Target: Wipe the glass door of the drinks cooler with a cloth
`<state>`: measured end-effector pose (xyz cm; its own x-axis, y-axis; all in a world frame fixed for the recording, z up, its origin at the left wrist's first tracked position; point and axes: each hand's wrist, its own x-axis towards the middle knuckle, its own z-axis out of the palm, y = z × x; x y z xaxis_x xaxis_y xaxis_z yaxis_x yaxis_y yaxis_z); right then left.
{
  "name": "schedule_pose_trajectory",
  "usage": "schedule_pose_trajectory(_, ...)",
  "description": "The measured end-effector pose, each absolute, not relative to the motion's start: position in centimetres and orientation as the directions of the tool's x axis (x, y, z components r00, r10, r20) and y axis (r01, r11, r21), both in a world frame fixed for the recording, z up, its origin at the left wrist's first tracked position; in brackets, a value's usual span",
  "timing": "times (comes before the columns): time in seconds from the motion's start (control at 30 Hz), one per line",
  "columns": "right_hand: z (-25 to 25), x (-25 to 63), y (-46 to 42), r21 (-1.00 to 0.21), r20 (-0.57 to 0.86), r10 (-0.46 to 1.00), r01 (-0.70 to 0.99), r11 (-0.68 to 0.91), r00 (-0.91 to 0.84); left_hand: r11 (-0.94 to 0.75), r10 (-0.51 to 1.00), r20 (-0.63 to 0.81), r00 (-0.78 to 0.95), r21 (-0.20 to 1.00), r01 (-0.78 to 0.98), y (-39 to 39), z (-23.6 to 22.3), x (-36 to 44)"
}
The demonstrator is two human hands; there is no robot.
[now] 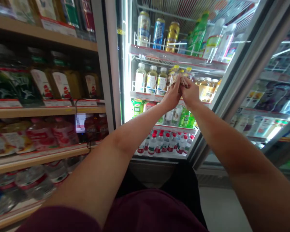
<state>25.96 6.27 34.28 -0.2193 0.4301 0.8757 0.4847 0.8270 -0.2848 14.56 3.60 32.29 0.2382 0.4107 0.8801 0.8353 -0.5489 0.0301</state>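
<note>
Both arms reach forward into the lit drinks fridge [157, 94], at the height of its second shelf. My left hand [171, 97] and my right hand [190, 94] meet there, fingers closed on a crumpled brown-and-white cloth [177, 79]. The fingers and motion blur hide part of the cloth. Just behind the hands stand yellow-capped bottles [188, 69]. White-capped bottles [151, 79] line the shelf to the left, and amber bottles [205, 88] stand to the right.
Above, a shelf carries cans [159, 33] and green bottles [200, 32]. Red-capped water bottles [159, 142] fill the fridge bottom. A metal door frame [241, 80] slants along the right. On the left, wooden shelves [43, 112] hold large bottles, with a phone-like screen [80, 123] hanging there.
</note>
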Motion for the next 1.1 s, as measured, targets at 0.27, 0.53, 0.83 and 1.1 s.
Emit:
schedule_pose_trajectory(0.27, 36.4, 32.1, 8.2, 0.051, 0.966, 0.115, 0.608, 0.792, -0.231, -0.298, 0.409, 0.862, 0.299, -0.184, 0.937, 2.2, 31.3, 5.9)
schedule_pose_trajectory(0.53, 29.6, 29.9, 8.7, 0.201, 0.910, 0.158, 0.741, 0.641, -0.383, -0.163, 0.430, 0.856, 0.288, -0.241, 0.957, 3.2, 30.3, 2.9)
schedule_pose_trajectory(0.83, 24.2, 29.6, 8.2, 0.455, 0.785, -0.022, 0.552, 0.698, -0.619, -0.157, 0.358, 0.874, 0.327, -0.289, 0.944, 3.5, 29.2, 2.1)
schedule_pose_trajectory(1.1, 22.2, 28.3, 8.8, 0.487, 0.747, -0.035, 0.512, 0.707, -0.664, -0.161, 0.313, 0.891, 0.330, -0.292, 0.943, 3.6, 28.3, 1.8)
